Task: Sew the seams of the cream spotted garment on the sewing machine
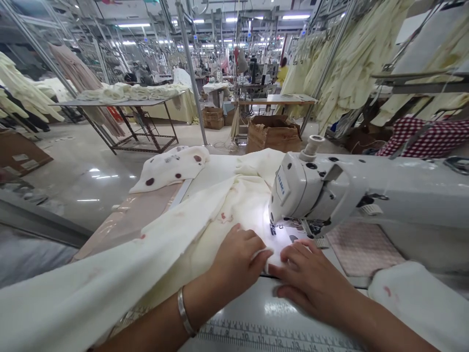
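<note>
A: Where is the piece sitting for you?

B: Your cream-coloured soft fabric with faint red spots (pixel 205 220) lies flat under the head of the white industrial sewing machine (pixel 315 190), its near edge right at the lit needle area. The rest of it trails off to your left across the pale worktop (pixel 256 313) and over the edge towards you.

A: And the hands?

B: Your left hand (pixel 238 259) is pressed flat on the cloth, fingers curled slightly, pinching a small fold at the edge. Your right hand (pixel 311 278) lies beside it, fingers spread low on the same edge, holding it down rather than gripping anything. Both sit just short of the presser foot.

A: How far along would you say?

B: Judging by where the cloth lies, you are near the start of a seam: most of the length is on your side, not yet fed through. I cannot make out any finished stitching.

A: Anything else close by?

B: A printed ruler strip (pixel 271 337) along the front, and a spotted white piece (pixel 172 168) beyond.
</note>
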Motion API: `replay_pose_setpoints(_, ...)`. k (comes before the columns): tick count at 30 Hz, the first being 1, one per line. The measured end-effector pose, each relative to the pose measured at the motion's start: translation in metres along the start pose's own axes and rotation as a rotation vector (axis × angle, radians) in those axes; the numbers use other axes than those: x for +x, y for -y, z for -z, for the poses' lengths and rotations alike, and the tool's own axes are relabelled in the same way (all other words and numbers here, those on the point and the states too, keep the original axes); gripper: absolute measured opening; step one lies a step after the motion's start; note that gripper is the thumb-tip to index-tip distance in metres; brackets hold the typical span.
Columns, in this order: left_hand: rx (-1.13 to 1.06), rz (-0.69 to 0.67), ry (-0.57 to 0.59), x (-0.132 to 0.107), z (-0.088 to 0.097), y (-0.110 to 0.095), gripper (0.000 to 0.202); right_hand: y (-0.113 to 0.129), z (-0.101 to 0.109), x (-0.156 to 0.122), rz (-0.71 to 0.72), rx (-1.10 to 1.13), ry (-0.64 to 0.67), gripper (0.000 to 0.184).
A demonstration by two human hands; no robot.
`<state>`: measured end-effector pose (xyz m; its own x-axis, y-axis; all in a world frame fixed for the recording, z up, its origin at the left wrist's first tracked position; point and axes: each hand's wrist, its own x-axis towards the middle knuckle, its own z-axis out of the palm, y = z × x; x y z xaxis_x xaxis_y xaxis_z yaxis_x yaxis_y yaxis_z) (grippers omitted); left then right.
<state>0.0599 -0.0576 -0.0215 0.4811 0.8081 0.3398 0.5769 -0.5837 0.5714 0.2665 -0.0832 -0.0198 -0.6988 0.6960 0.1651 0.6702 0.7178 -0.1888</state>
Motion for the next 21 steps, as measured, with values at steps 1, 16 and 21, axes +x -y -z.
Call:
replay_pose_setpoints(1, 0.034, -0.019, 0.002, 0.000, -0.002, -0.001, 0.017, 0.001, 0.000, 0.000, 0.000, 0.000, 0.017, 0.023)
replay_pose_setpoints(16, 0.138, -0.025, 0.081, -0.010, -0.005, -0.005, 0.011, -0.003, -0.008, 0.000, -0.010, 0.108, -0.184, 0.012)
replay_pose_setpoints(21, 0.152, -0.037, 0.023, -0.010, -0.006, -0.008, 0.013, -0.001, -0.012, 0.009, -0.003, 0.065, -0.257, 0.012)
